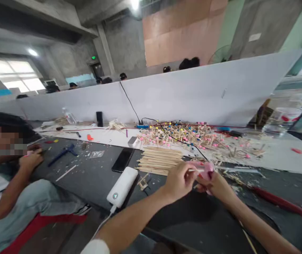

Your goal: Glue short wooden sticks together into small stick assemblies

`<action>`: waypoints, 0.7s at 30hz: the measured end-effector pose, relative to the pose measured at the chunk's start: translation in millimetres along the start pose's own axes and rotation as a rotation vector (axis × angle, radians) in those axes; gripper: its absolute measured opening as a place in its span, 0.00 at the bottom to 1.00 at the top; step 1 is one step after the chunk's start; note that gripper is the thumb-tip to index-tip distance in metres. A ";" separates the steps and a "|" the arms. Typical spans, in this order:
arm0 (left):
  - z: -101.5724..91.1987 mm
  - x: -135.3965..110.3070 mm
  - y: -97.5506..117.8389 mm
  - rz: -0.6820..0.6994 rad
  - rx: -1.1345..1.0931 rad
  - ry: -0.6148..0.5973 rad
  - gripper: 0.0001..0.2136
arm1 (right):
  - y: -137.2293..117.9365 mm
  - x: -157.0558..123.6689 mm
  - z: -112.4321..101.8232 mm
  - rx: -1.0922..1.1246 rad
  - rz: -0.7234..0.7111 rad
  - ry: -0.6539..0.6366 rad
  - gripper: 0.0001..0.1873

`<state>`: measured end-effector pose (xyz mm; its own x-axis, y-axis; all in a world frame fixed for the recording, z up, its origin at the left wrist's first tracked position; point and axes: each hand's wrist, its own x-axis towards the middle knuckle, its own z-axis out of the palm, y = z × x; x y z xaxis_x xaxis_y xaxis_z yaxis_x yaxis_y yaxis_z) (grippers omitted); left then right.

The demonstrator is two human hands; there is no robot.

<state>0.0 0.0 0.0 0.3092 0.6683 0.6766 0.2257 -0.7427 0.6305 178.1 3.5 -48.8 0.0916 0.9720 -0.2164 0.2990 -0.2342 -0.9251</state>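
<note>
My left hand (178,180) is closed, pinching a thin pale stick (195,170) between thumb and fingers. Close beside it, my right hand (214,183) is wrapped around a pink tool (207,168) that looks like a small hot glue gun; the fingers cover much of it. A black cord runs down to this tool from the blue hub (142,126). Just beyond my left hand lies a row of thin wooden sticks (160,160). A small joined wooden piece (143,182) rests on the dark table left of my left forearm.
Many wooden pieces with coloured balls (177,134) are heaped along the white partition (166,98). A white power bank (122,185) and a black phone (123,159) lie to the left, red-handled pliers (279,201) to the right. A co-worker (5,183) sits at far left.
</note>
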 end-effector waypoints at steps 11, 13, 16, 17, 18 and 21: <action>-8.3 10.8 1.2 -0.291 -0.097 -0.037 0.15 | -40.9 -26.2 -10.0 0.393 -0.218 -0.009 0.26; -3.5 7.3 0.2 -0.324 -0.109 -0.067 0.15 | -35.8 -30.7 -7.8 0.429 -0.194 -0.006 0.26; 1.2 3.1 -2.7 -0.449 -0.227 -0.107 0.15 | -32.7 -34.1 -7.0 0.467 -0.195 0.011 0.25; 2.2 2.2 -3.8 -0.491 -0.267 -0.113 0.16 | -32.5 -34.2 -6.9 0.474 -0.199 0.015 0.25; 3.0 1.5 -4.8 -0.523 -0.298 -0.107 0.16 | -32.2 -33.7 -6.7 0.481 -0.200 0.017 0.25; 5.3 0.4 -6.1 -0.566 -0.354 -0.022 0.17 | -29.3 -31.1 -4.3 0.525 -0.183 0.028 0.25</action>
<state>3.6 4.6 -5.6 0.2519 0.9470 0.1993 0.0429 -0.2167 0.9753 170.6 -20.0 -13.7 0.1101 0.9933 -0.0361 -0.2000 -0.0134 -0.9797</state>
